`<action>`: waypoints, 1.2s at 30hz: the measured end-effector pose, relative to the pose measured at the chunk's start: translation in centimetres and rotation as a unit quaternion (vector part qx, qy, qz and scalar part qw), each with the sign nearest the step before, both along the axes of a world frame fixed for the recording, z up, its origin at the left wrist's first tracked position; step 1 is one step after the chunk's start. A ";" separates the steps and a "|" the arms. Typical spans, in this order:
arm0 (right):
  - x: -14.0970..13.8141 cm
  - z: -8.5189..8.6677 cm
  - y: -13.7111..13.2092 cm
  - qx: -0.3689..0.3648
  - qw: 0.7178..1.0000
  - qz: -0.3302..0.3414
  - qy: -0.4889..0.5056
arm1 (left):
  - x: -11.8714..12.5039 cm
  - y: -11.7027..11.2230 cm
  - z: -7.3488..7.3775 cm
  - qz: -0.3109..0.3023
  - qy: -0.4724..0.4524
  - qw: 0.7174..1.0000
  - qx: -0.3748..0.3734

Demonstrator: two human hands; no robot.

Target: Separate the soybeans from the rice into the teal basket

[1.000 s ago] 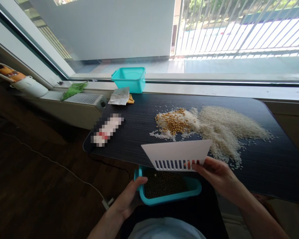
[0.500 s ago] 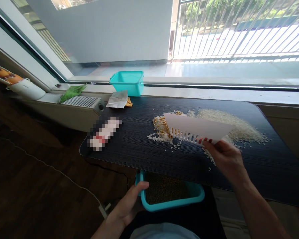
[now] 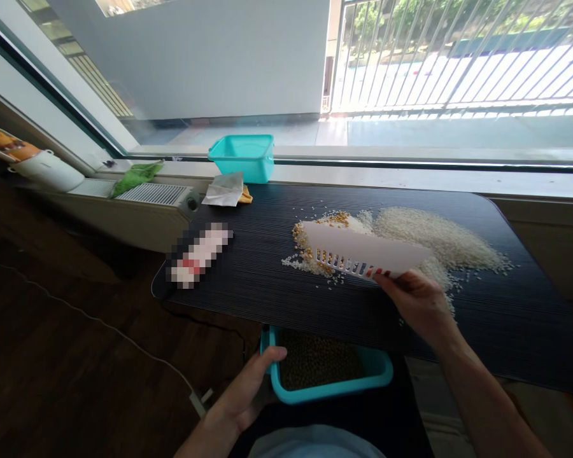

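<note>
while the right hand (image 3: 417, 302) pinches the near right corner of a white slotted scoop (image 3: 363, 251) between thumb and fingers, the head view shows the scoop set low over the middle of the dark desk (image 3: 267, 280), its slotted edge turned toward the near edge. its long axis runs side to side: from the hand it stretches out to the left and a little away, and its far end reaches the patch of yellow beans (image 3: 300, 236), which are mixed with loose white grains. whether the scoop touches the desk cannot be told. just to the right of the beans, toward the far right corner, spreads the big rice pile (image 3: 439, 230), partly hidden behind the scoop.

the left hand (image 3: 248, 388) is closed on the left rim of a teal tub (image 3: 379, 375), thumb hooked over the edge. the tub sits below the near edge of the desk, close to the person's body, with a layer of dull brownish beans inside. the right hand is by far the nearer to the beans on the desk; the left is well apart from them.

by the far left corner lie a folded paper packet (image 3: 225, 189) and a second teal tub (image 3: 242, 156) on the sill. a blurred-out item (image 3: 200, 254) rests near the left edge.
</note>
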State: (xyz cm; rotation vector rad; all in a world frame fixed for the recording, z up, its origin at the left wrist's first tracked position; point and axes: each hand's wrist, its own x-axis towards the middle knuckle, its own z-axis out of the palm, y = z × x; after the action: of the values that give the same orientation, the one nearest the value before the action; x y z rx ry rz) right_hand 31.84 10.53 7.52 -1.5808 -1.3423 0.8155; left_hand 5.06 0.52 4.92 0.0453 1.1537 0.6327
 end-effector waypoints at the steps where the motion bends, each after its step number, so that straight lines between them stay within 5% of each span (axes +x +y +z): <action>1: 0.0 0.0 -0.1 -0.002 1.000 0.004 0.003 | 0.0 0.0 0.0 0.000 -0.001 1.000 0.000; 16: 2.7 1.4 -3.8 -0.012 0.988 -0.148 0.046 | 0.3 -0.1 -0.4 -0.015 -0.011 1.000 -0.001; 24: 3.5 1.3 -4.4 -0.036 0.994 -0.090 0.051 | 0.9 -0.1 -0.4 -0.020 -0.015 1.000 -0.010; 36: 3.4 0.4 -4.0 -0.019 0.994 -0.094 0.059 | 0.9 -0.1 -0.3 -0.019 -0.014 1.000 -0.010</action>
State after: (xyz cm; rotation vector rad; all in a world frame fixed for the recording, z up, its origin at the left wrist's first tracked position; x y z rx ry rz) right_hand 35.27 6.51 7.95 -1.6341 -1.0828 0.8078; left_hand 5.97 0.40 4.61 0.0418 1.1293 0.5872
